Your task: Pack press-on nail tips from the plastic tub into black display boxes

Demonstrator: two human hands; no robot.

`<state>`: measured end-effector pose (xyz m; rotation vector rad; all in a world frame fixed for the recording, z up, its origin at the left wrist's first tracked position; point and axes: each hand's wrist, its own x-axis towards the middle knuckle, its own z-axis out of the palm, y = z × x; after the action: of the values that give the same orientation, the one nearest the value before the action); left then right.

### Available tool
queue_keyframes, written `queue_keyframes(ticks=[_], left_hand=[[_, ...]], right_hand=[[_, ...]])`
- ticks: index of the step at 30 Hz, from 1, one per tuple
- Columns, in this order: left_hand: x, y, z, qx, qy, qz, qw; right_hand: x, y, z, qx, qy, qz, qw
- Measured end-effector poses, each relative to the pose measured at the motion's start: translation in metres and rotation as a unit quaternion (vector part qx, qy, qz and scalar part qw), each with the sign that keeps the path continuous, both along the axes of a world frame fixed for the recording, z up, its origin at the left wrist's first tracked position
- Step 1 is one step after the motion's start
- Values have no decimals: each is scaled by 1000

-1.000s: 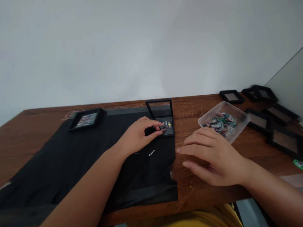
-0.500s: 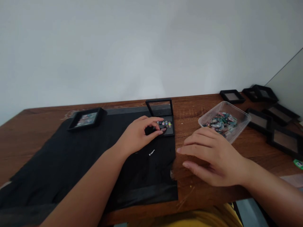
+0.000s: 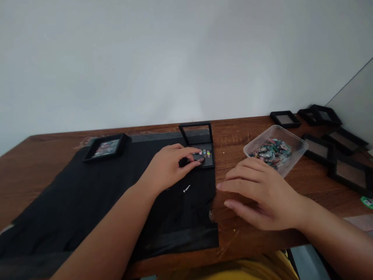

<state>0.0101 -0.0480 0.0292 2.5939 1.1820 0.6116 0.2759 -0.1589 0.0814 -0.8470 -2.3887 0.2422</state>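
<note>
My left hand (image 3: 171, 167) reaches into a shallow black hinged display case (image 3: 212, 157), whose lid stands upright at the back. The thumb and a bent finger pinch a small dark glossy piece (image 3: 201, 160) low in the case, while the index finger stretches toward a row of small round shiny, multicoloured pieces (image 3: 204, 152). Over the bare wood my right hand (image 3: 262, 194) hovers with fingers apart and nothing visible in it. Just behind it is a clear plastic tub (image 3: 295, 144) holding many glossy, elongated coloured pieces (image 3: 275, 149), partly hidden by the hand.
A black cloth (image 3: 110, 186) covers the left of the wooden table (image 3: 230, 136). On it lie a filled black case (image 3: 106, 147) and a white scrap (image 3: 187, 188). Several black frames (image 3: 351, 171) spread along the right, near a small green object (image 3: 366, 202). A pale wall rises behind.
My left index finger has shifted slightly over the row inside the case, covering part of it. My right hand stays almost where it was.
</note>
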Motion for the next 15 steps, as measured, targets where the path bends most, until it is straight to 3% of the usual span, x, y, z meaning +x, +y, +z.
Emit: queue_keyframes(ticks=[15], left_hand=[[1, -1, 1, 5, 22, -46, 999]], right_hand=[[0, -1, 0, -18, -4, 6, 1000]])
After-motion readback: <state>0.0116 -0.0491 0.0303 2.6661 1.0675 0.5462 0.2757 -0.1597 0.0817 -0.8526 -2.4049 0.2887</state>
